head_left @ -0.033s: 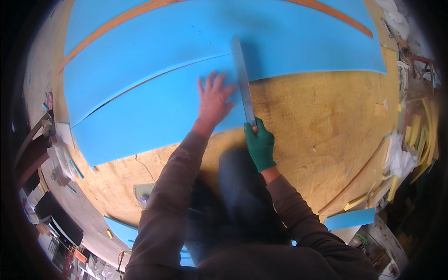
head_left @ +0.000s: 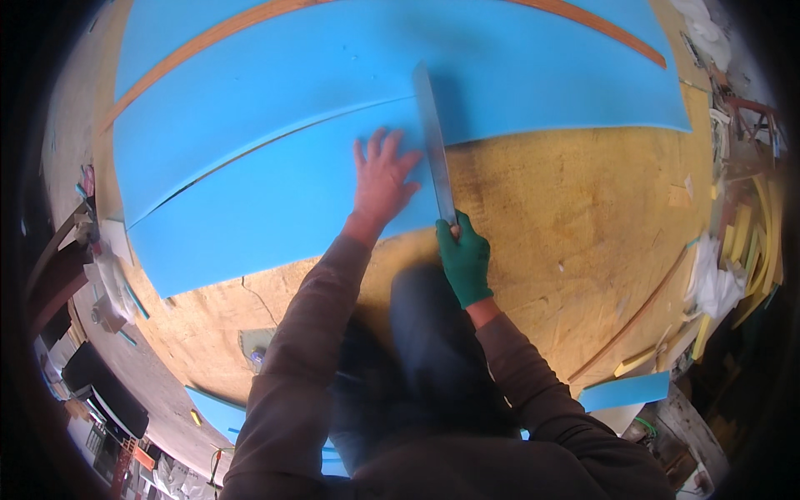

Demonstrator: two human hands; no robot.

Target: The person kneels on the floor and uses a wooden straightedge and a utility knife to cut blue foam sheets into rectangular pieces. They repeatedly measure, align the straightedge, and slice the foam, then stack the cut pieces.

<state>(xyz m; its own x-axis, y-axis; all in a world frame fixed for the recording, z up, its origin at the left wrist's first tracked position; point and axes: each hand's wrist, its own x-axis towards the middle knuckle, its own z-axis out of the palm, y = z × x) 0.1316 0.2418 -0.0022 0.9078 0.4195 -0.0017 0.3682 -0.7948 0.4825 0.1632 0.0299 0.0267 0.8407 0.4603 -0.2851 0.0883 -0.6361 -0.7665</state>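
My left hand (head_left: 383,179), bare, presses on the front strip of a blue foam sheet (head_left: 258,200) with its fingers spread. Just to its right, my right hand (head_left: 465,260), in a green glove, is closed round the handle of a long knife (head_left: 435,142). The straight metal blade points away from me and lies across the sheet. A dark cut line runs from the sheet's left edge to the blade, parting the front strip from the larger blue sheet (head_left: 550,75) behind it. How deep the blade sits is hard to make out.
The sheet lies on a worn wooden board (head_left: 567,217), with my knee over its near edge. A long wooden strip (head_left: 208,37) crosses the far part of the blue foam. To the right are a thin batten (head_left: 637,317), white plastic wrap (head_left: 715,279) and yellow offcuts (head_left: 742,237).
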